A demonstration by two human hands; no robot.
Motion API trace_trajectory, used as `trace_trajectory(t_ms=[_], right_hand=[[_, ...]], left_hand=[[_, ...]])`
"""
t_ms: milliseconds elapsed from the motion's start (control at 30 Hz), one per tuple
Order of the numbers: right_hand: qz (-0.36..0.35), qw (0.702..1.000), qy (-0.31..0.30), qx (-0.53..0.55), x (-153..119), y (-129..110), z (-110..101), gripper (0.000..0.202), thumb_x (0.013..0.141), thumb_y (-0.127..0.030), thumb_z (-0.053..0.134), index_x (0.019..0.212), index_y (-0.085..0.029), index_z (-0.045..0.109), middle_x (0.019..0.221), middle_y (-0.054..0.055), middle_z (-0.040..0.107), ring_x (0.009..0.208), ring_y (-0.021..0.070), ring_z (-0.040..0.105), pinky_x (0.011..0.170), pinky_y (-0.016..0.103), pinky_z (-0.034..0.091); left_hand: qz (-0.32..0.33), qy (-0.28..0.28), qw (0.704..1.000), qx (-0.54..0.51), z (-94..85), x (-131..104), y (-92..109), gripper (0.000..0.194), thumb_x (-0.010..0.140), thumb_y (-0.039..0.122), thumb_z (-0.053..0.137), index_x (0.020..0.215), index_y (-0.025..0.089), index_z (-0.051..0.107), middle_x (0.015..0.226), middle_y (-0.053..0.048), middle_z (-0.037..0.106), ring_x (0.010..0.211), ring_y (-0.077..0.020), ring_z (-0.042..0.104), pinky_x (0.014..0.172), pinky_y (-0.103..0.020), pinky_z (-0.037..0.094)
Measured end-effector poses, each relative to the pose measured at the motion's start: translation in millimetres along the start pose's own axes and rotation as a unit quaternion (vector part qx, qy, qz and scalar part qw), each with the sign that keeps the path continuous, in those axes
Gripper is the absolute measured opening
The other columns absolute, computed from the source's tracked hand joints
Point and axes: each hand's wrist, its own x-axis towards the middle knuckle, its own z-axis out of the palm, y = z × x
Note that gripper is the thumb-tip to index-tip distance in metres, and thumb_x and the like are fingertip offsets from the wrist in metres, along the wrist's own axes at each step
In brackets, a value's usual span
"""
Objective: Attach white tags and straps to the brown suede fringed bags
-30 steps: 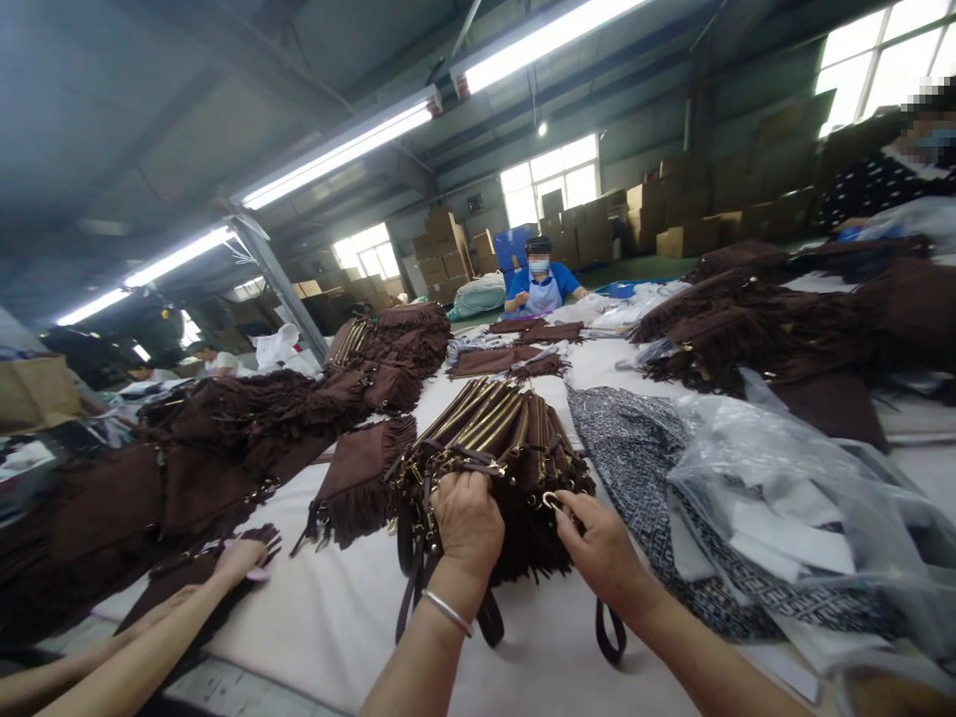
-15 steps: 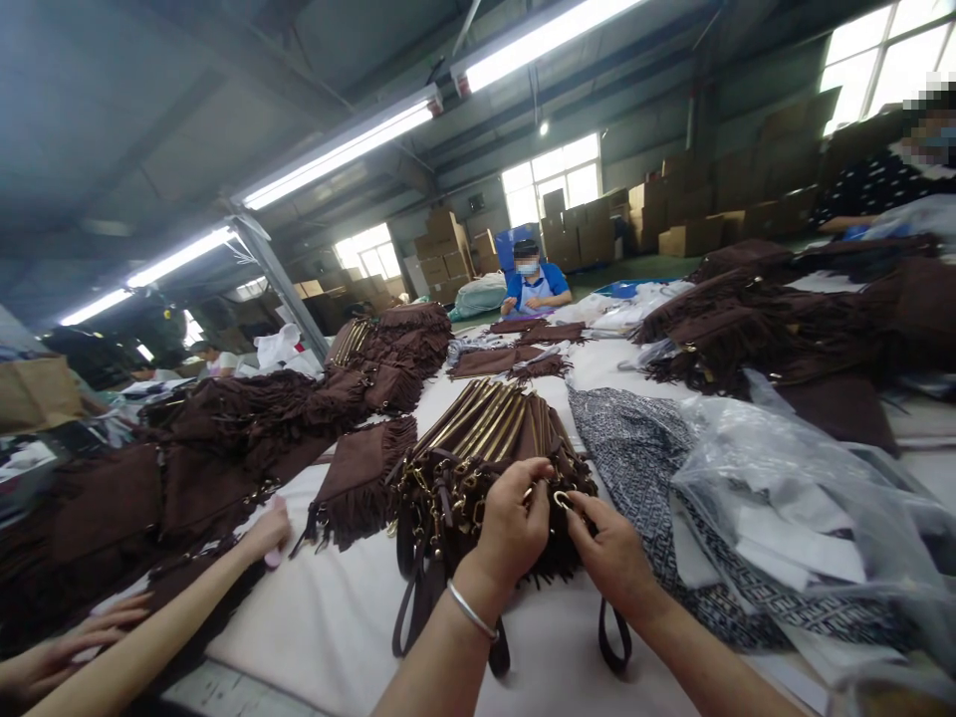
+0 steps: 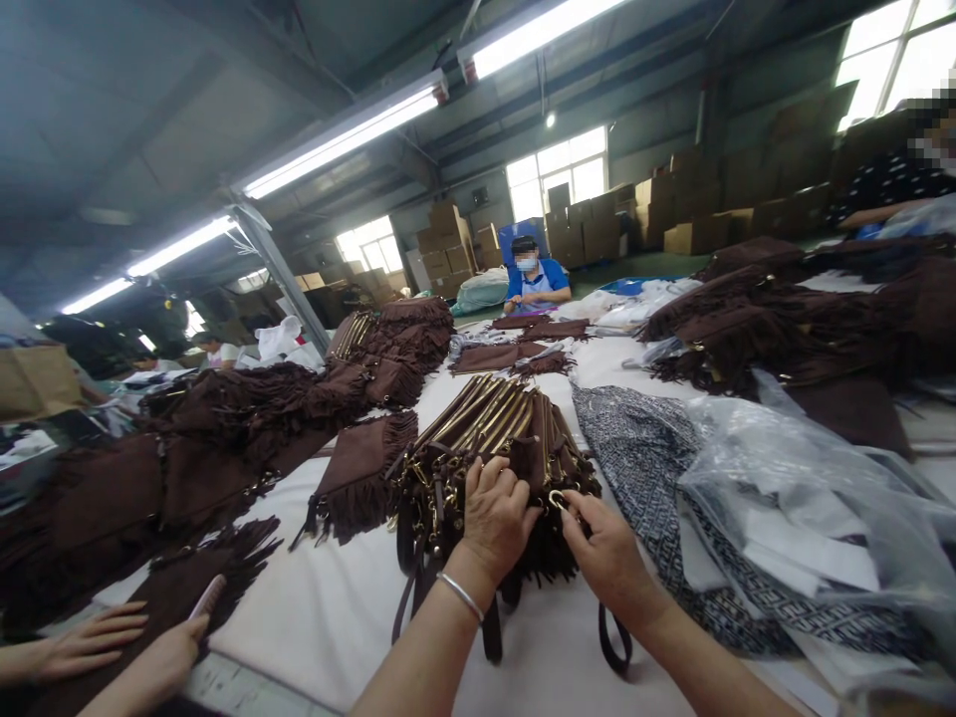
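A row of brown fringed pouches (image 3: 478,418) with gold zippers stands upright on the white-covered table (image 3: 329,597). My left hand (image 3: 497,508), with a silver bangle at the wrist, rests on the front of the row among the gold clasps, its fingers bent and whatever lies under them hidden. Just to its right, my right hand (image 3: 601,543) pinches a gold ring-shaped clasp (image 3: 557,499) between thumb and finger. Dark straps hang below; one loop (image 3: 613,642) lies beneath my right wrist.
Piled brown pouches (image 3: 246,418) line the left; a co-worker's hands (image 3: 175,647) hold a pink comb-like tool there. Patterned cloth (image 3: 634,448) and a clear plastic bag (image 3: 792,498) lie right. Another person (image 3: 534,279) sits at the far end.
My left hand has moved left, from a pinch near the clasp onto the front of the row. My right hand still holds the clasp. The co-worker's hand with the tool moved left and down.
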Motion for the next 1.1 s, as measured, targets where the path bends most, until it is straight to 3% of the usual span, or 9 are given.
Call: trace_trajectory(t_ms=[200, 400, 567, 733, 933, 1100], right_hand=[[-0.037, 0.999, 0.001, -0.030, 3.6, -5.1, 5.6, 0.026, 0.094, -0.026, 0.046, 0.111, -0.015, 0.063, 0.086, 0.008, 0.066, 0.083, 0.0228, 0.065, 0.081, 0.036, 0.053], [-0.103, 0.990, 0.001, -0.094, 13.3, -11.7, 15.8, 0.030, 0.096, -0.022, 0.040, 0.116, -0.014, 0.060, 0.093, 0.012, 0.066, 0.087, 0.0251, 0.064, 0.081, 0.041, 0.055], [-0.175, 0.967, -0.030, -0.180, 20.4, -10.3, 28.2, 0.035, 0.096, -0.015, 0.036, 0.122, -0.010, 0.059, 0.091, 0.014, 0.067, 0.083, 0.0244, 0.064, 0.077, 0.040, 0.058], [-0.238, 0.935, -0.065, -0.255, 16.8, -7.3, 33.8, 0.036, 0.095, -0.008, 0.034, 0.112, -0.009, 0.066, 0.104, 0.019, 0.068, 0.085, 0.0248, 0.064, 0.078, 0.041, 0.059], [-0.217, 0.958, -0.058, -0.179, -4.9, -3.4, 27.8, 0.032, 0.097, -0.016, 0.037, 0.109, -0.011, 0.067, 0.097, 0.017, 0.070, 0.081, 0.0248, 0.066, 0.077, 0.042, 0.060], [-0.075, 0.989, -0.091, -0.092, -36.3, -22.4, 17.9, 0.035, 0.094, -0.030, 0.046, 0.125, -0.016, 0.057, 0.108, 0.015, 0.072, 0.098, 0.0282, 0.069, 0.085, 0.041, 0.059]], left_hand=[[0.039, 0.044, 0.998, -0.007, 10.4, -5.2, 0.5, 0.012, 0.091, 0.029, 0.057, 0.081, 0.023, 0.063, 0.084, -0.003, 0.067, 0.123, -0.0225, 0.051, 0.115, -0.048, 0.022], [0.061, 0.055, 0.996, -0.017, 9.8, -10.4, -4.7, 0.021, 0.094, 0.016, 0.049, 0.079, 0.023, 0.063, 0.079, -0.003, 0.066, 0.125, -0.0214, 0.051, 0.116, -0.051, 0.020], [0.058, 0.050, 0.996, -0.037, 10.8, -12.4, -7.8, 0.021, 0.094, 0.014, 0.046, 0.084, 0.021, 0.063, 0.081, -0.004, 0.066, 0.127, -0.0212, 0.049, 0.118, -0.051, 0.019], [0.044, 0.056, 0.996, -0.049, 14.2, -14.8, -8.8, 0.021, 0.093, 0.013, 0.046, 0.083, 0.021, 0.063, 0.083, -0.005, 0.066, 0.125, -0.0225, 0.050, 0.117, -0.052, 0.020], [0.047, 0.045, 0.996, -0.058, 14.9, -8.6, -10.6, 0.024, 0.093, 0.014, 0.046, 0.074, 0.021, 0.061, 0.078, -0.004, 0.066, 0.123, -0.0222, 0.052, 0.117, -0.052, 0.019], [0.093, 0.028, 0.991, -0.092, -24.1, -22.4, 2.6, 0.020, 0.091, 0.017, 0.048, 0.080, 0.023, 0.063, 0.080, -0.004, 0.068, 0.121, -0.0236, 0.054, 0.116, -0.053, 0.018]])
